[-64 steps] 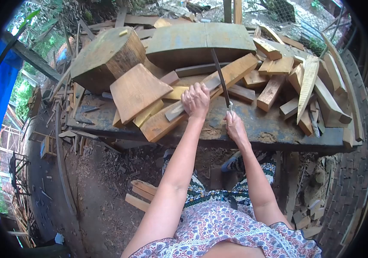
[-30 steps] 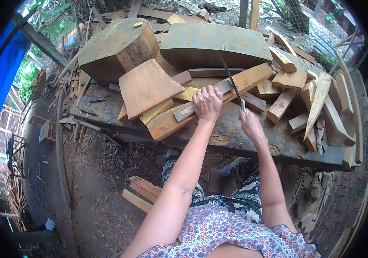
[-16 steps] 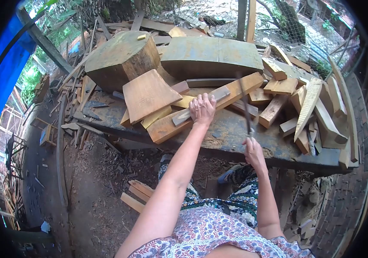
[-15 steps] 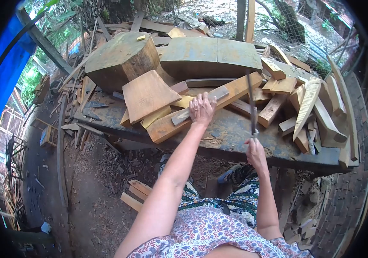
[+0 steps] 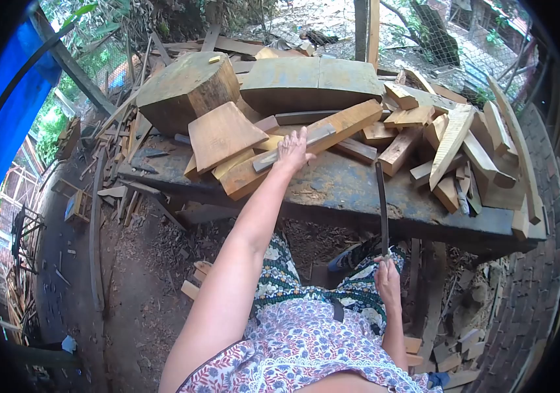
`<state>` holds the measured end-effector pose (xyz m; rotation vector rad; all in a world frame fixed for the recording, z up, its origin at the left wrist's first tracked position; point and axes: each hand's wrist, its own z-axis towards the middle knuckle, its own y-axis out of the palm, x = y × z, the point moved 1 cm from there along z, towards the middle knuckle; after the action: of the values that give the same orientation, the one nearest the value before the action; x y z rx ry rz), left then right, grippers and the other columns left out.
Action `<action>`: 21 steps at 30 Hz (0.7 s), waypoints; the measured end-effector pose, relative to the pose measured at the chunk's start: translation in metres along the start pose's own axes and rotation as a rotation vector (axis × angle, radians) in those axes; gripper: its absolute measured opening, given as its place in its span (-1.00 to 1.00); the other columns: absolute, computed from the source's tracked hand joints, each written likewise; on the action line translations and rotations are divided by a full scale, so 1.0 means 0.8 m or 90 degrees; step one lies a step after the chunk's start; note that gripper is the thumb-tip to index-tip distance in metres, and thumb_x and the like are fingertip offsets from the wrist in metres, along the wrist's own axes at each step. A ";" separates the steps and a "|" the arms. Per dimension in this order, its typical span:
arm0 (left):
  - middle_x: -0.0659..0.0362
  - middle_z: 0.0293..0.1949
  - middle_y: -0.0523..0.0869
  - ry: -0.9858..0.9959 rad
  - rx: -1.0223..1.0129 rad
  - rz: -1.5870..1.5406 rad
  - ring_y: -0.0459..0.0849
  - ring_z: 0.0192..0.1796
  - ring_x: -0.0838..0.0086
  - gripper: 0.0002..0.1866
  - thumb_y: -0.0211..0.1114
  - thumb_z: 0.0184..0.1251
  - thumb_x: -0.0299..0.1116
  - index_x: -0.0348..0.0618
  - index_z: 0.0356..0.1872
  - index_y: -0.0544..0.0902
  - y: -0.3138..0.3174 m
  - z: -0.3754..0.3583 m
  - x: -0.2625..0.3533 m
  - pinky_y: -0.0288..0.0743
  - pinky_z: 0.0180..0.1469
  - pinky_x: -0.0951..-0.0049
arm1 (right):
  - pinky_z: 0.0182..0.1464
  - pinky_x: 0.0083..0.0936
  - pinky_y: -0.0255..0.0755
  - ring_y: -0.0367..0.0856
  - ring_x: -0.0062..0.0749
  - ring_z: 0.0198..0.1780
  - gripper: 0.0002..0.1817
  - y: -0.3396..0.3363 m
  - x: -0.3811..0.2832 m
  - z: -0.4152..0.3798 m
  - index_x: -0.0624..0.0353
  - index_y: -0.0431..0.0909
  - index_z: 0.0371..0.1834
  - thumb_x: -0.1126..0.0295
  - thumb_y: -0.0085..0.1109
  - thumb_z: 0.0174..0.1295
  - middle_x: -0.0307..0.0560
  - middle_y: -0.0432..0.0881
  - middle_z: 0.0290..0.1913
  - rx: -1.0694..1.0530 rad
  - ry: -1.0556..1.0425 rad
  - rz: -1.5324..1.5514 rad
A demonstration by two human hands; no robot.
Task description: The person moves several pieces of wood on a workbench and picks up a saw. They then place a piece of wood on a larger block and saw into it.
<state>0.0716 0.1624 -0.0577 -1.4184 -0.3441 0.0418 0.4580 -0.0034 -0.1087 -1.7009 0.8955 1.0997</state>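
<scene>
My left hand (image 5: 292, 152) lies over a thin grey wooden strip (image 5: 321, 133), fingers stretched forward and thumb out to the side. Under the strip is a long, thick wooden beam (image 5: 357, 120), slanting up to the right across the workbench (image 5: 352, 190). My right hand (image 5: 386, 274) is closed round the handle of a long, narrow dark blade (image 5: 382, 203). The blade points forward, its tip over the bench and apart from the beam. To the left of my left hand, a flat tapered board (image 5: 224, 137) leans on other wood pieces.
Two big wood blocks, a chunky one (image 5: 185, 85) and a long one (image 5: 312, 85), stand at the back of the bench. Offcuts, among them a pale ridged piece (image 5: 453, 141), crowd its right side. More scrap wood (image 5: 123, 141) is heaped on the left.
My right hand has drawn the blade back towards my body, off the beam's far end. My left hand has stayed on the strip, its fingers now straighter. The view has shifted slightly.
</scene>
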 end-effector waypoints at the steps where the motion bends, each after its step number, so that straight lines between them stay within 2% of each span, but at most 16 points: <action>1: -0.12 0.20 0.42 -0.001 -0.001 -0.003 0.41 0.24 0.05 0.00 0.50 -0.04 -0.05 -0.10 0.41 0.12 0.002 0.005 -0.003 0.33 0.19 0.05 | -0.57 -0.55 0.18 0.30 -0.61 -0.65 -0.73 0.001 0.005 -0.005 0.16 0.48 -0.08 0.23 -0.16 0.46 -0.30 0.33 -0.68 0.000 0.001 -0.003; 3: -0.10 0.20 0.41 0.017 0.027 -0.006 0.40 0.25 0.05 -0.02 0.52 -0.04 -0.13 -0.10 0.39 0.14 0.012 0.005 -0.007 0.33 0.21 0.05 | -0.65 -0.69 0.11 0.22 -0.77 -0.68 -0.67 0.000 0.009 -0.012 0.16 0.48 -0.08 0.14 -0.17 0.48 -0.40 0.28 -0.68 0.010 -0.078 -0.050; 4: -0.07 0.18 0.43 0.030 0.038 -0.009 0.41 0.24 0.05 -0.04 0.51 -0.03 -0.13 -0.09 0.39 0.14 0.010 0.000 -0.008 0.33 0.22 0.03 | -0.52 -0.52 0.24 0.36 -0.57 -0.60 -0.74 -0.004 -0.004 -0.023 0.17 0.49 -0.08 0.25 -0.15 0.45 -0.24 0.37 -0.63 0.013 -0.056 -0.053; 7: -0.04 0.14 0.44 0.080 0.017 -0.022 0.44 0.21 0.04 -0.06 0.49 -0.03 -0.10 -0.09 0.37 0.17 0.005 -0.021 -0.014 0.37 0.19 0.04 | -0.52 -0.50 0.23 0.37 -0.58 -0.60 -0.73 -0.015 -0.006 -0.046 0.15 0.50 -0.07 0.22 -0.13 0.45 -0.21 0.38 -0.63 0.038 -0.063 -0.059; 11: -0.03 0.16 0.44 0.184 0.038 -0.010 0.44 0.22 0.07 -0.08 0.47 -0.03 -0.05 -0.04 0.37 0.20 0.020 -0.039 -0.028 0.34 0.20 0.05 | -0.54 -0.53 0.18 0.31 -0.66 -0.60 -0.63 -0.021 0.007 -0.065 0.14 0.49 -0.05 0.07 -0.13 0.46 -0.30 0.32 -0.67 0.059 -0.046 -0.013; 13: -0.02 0.18 0.43 0.171 0.024 -0.004 0.43 0.24 0.09 -0.08 0.46 -0.02 -0.04 -0.01 0.38 0.20 0.015 -0.047 -0.026 0.32 0.21 0.05 | -0.55 -0.56 0.16 0.29 -0.69 -0.60 -0.61 -0.022 0.003 -0.071 0.12 0.50 -0.05 0.03 -0.14 0.46 -0.33 0.30 -0.66 0.041 -0.015 0.000; 16: 0.00 0.20 0.43 0.162 0.016 0.000 0.42 0.25 0.10 -0.09 0.46 -0.02 -0.04 0.04 0.38 0.20 0.016 -0.053 -0.027 0.29 0.22 0.02 | -0.57 -0.60 0.12 0.26 -0.72 -0.60 -0.62 -0.020 0.003 -0.071 0.12 0.50 -0.03 0.05 -0.13 0.46 -0.34 0.30 -0.66 0.039 -0.055 -0.015; 21: 0.08 0.24 0.41 0.118 0.000 0.022 0.39 0.29 0.17 -0.11 0.43 0.03 -0.05 0.08 0.39 0.18 0.007 -0.065 -0.018 0.25 0.21 -0.05 | -0.53 -0.56 0.17 0.28 -0.67 -0.59 -0.66 -0.015 -0.006 -0.072 0.11 0.50 0.02 0.12 -0.14 0.47 -0.32 0.32 -0.63 0.019 -0.053 -0.002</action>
<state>0.0724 0.1102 -0.0718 -1.4161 -0.1664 -0.0605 0.4836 -0.0527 -0.0893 -1.6190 0.8530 1.1416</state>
